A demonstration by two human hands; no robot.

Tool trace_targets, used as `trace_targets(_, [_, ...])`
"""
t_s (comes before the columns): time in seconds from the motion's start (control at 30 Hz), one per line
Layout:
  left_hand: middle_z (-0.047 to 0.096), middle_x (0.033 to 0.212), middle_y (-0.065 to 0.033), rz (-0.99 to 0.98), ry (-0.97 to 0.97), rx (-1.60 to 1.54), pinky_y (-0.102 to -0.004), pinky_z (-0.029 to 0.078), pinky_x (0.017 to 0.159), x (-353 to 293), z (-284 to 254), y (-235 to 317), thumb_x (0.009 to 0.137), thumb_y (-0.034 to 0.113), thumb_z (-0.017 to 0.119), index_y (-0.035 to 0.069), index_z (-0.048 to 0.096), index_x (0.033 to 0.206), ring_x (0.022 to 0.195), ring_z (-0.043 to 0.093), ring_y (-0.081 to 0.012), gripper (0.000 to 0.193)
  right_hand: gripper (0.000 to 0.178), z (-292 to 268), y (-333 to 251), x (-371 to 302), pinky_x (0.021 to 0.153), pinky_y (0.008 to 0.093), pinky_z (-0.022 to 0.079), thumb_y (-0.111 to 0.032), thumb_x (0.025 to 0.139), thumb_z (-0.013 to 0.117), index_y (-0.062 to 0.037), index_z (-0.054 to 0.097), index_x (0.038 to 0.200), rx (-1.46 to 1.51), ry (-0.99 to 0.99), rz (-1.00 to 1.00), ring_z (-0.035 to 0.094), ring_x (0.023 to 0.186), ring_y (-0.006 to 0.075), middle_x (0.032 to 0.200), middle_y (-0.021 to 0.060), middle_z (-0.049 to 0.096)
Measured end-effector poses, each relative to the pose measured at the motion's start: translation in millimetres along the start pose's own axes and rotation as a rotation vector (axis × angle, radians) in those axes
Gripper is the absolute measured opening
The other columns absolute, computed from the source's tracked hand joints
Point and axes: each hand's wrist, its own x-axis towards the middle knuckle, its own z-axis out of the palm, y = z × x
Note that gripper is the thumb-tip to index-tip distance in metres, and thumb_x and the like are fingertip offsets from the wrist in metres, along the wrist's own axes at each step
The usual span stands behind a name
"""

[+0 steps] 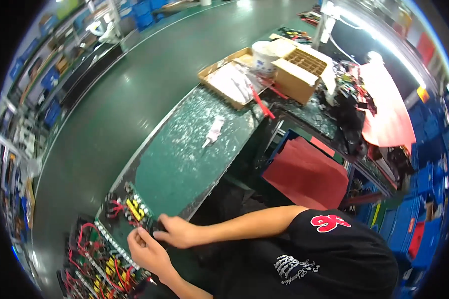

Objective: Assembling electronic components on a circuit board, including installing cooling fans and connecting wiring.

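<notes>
My left hand point(148, 253) and my right hand point(178, 232) are close together at the lower left, over the near end of the bench. The left hand's fingers are curled in, and whatever they pinch is hidden. My right hand has its fingers bent and pressed together beside it; what it holds is too small to make out. Just beyond both hands lies a circuit board point(136, 209) with yellow parts, red wires and a white-edged strip. More such boards point(105, 269) with yellow parts and red wires are crowded to the left of my left hand.
A white tube with a nozzle point(214, 130) lies on the green bench top point(172, 164). Farther off are a shallow cardboard tray point(223, 94), a white bucket point(264, 56) and a divided carton point(297, 74). A blue bin point(272, 160) with reddish sheet sits below. Blue bins point(404, 224) line the right.
</notes>
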Motion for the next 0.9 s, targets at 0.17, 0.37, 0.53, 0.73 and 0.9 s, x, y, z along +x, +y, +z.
trace_targets(0.17, [0.060,0.078,-0.0101,0.090,-0.017,0.266,-0.0383,0.047,0.063,-6.3,25.3,-22.7,0.087,0.023,0.071,0.000,0.063,0.094,0.070,0.059,-0.0257,0.025,0.027,-127.0,-32.5,-58.1,0.079,0.0431,0.052,-0.025,0.088,0.065,-0.0011,0.065,0.099,-0.357,0.181,-0.263,0.063,0.090,0.0353,0.094,0.0172,0.065])
trace_targets(0.37, [0.054,0.077,-0.0083,0.136,0.102,0.390,-0.0425,0.043,0.068,-7.1,23.1,-17.9,0.083,0.025,0.075,0.003,0.057,0.086,0.074,0.054,-0.0276,0.029,0.031,-435.8,-51.1,-196.3,0.088,0.0407,0.048,-0.022,0.084,0.068,0.0010,0.066,0.105,-1.256,1.467,-0.127,0.063,0.098,0.0351,0.106,0.0198,0.066])
trace_targets(0.53, [0.054,0.079,-0.0087,0.255,0.074,0.418,-0.0431,0.042,0.068,-8.2,34.4,-23.1,0.086,0.025,0.070,0.003,0.056,0.086,0.076,0.054,-0.0291,0.026,0.069,-583.7,-39.3,-310.2,0.075,0.0391,0.052,-0.046,0.078,0.075,0.0072,0.058,0.118,-1.084,1.175,0.602,0.066,0.088,0.0289,0.106,0.0241,0.066])
trace_targets(0.73, [0.054,0.080,-0.0072,0.288,0.132,0.470,-0.0430,0.041,0.066,-10.0,38.2,-27.5,0.087,0.020,0.068,0.004,0.055,0.087,0.076,0.054,-0.0284,0.020,0.037,-612.0,-42.0,-288.3,0.047,0.0308,0.046,-0.029,0.070,0.071,0.0037,0.067,0.086,-0.840,0.870,0.764,0.059,0.055,0.0163,0.066,0.0107,0.062])
trace_targets(0.9, [0.054,0.082,-0.0077,0.270,0.068,0.472,-0.0416,0.040,0.067,-11.3,35.1,-28.6,0.086,0.019,0.068,0.004,0.057,0.088,0.078,0.055,-0.0281,0.019,0.026,-641.7,-99.9,-278.8,0.050,0.0336,0.044,-0.026,0.072,0.073,-0.0015,0.066,0.067,-0.759,0.791,0.980,0.057,0.055,0.0133,0.061,0.0038,0.061])
